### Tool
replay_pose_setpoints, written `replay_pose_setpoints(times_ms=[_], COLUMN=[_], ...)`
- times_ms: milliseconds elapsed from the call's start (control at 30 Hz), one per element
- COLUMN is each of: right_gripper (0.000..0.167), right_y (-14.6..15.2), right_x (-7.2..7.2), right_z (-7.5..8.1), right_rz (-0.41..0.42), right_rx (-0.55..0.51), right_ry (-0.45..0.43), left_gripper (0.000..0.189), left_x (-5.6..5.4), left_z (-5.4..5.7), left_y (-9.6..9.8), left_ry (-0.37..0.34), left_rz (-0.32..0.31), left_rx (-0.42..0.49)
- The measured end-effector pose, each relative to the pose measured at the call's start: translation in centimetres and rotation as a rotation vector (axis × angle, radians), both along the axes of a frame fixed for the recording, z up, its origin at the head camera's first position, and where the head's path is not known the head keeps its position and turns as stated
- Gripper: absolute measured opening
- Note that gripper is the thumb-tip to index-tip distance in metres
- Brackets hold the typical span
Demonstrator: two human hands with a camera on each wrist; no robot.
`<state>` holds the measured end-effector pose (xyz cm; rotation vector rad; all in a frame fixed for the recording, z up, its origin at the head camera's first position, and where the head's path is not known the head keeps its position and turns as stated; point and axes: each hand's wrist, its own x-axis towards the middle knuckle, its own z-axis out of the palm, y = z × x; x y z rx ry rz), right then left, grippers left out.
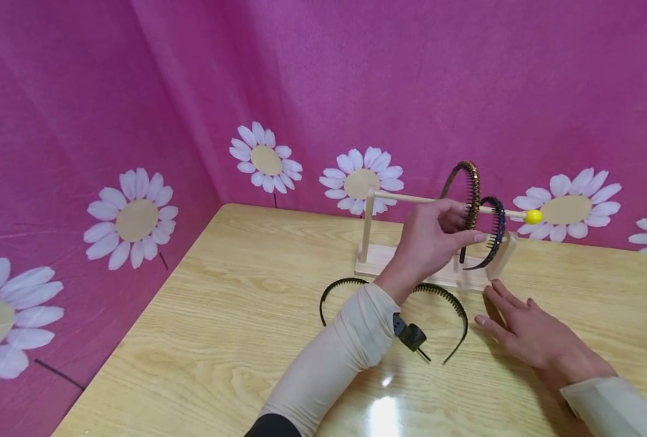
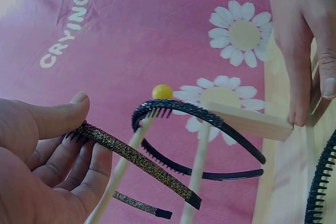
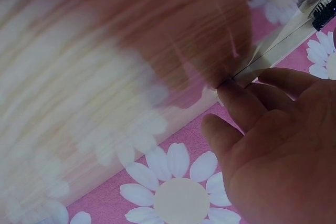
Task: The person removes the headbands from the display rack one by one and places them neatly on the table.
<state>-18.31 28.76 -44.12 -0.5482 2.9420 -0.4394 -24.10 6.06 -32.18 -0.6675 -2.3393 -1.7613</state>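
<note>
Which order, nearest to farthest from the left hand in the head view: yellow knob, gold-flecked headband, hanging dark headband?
1. Gold-flecked headband: in the left hand's grip.
2. Hanging dark headband: just right of the hand, on the rod.
3. Yellow knob: farther right, at the rod's end.

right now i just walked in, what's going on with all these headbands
A person's left hand holds a gold-and-black headband at the rod of a wooden stand, its arch above the rod. A dark, glittery headband already hangs there, near the yellow ball at the rod's end. The right hand is low, its fingertips at the end of the stand's base. Another black headband lies on the table, partly hidden by the left arm.
</note>
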Motion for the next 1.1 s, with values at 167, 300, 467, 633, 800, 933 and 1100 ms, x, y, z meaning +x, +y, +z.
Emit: replay_pose_setpoints(times_ms=[167,300,467,633,800,933,1100], right_gripper=[0.075,0.074,0.074,0.073,0.074,0.074,0.073], right_y=[0.1,0.1,-0.1,-0.1,0.1,0.1,0.1], right_x=[0.1,0.2,0.3,0.3,0.1,0.1,0.1], right_z=[-0.1,-0.2,-0.3,-0.4,-0.4,-0.4,-0.3], right_rz=[-0.007,-0.007,-0.004,-0.007,-0.015,-0.013,-0.009], right_rx=[0.008,-0.001,-0.013,0.002,0.01,0.011,0.014], right_ry=[-0.005,0.0,-0.005,0.005,0.002,0.002,0.01], left_gripper=[0.026,0.026,0.026,0.025,0.023,0.023,0.025], left_x=[0.3,0.6,1.0,1.1,0.9,0.9,1.0], left_z=[0.7,1.2,1.5,2.1,2.9,3.3,3.7], left_y=[-0.3,-0.7,-1.5,-2.4,-3.6,-4.7,-6.2], left_ry=[-0.004,-0.013,-0.046,-0.037,0.024,0.047,0.034], left_rz=[-0.021,-0.032,-0.045,-0.088,-0.11,-0.11,-0.174], left_rx=[0.027,0.049,0.083,0.139,0.201,0.213,0.29])
